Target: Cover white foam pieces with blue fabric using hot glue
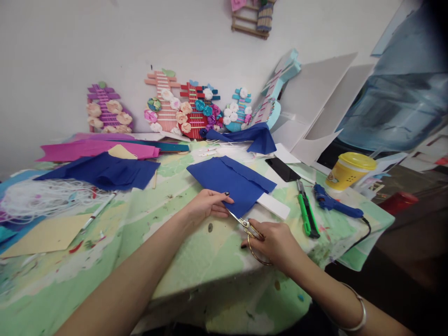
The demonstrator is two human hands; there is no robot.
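My left hand [213,204] pinches the near left edge of a dark blue sheet [227,179], which looks like crepe paper or thin fabric, with the thumb on top and the other fingers beneath. In my right hand [276,240] is a pair of gold-handled scissors [247,226], fingers through the loops. The blades point up and left and meet the sheet's near edge beside my left fingertips; part of them is hidden by the sheet. A white strip [273,206] sticks out from under the sheet's right side.
To the right lie a green box cutter [307,212], a blue glue gun [336,203], a black phone [282,169] and a yellow-lidded cup [352,170]. More blue material [105,170] and white cord [31,200] are at left. Flower-decorated instrument shapes [196,109] lean on the wall.
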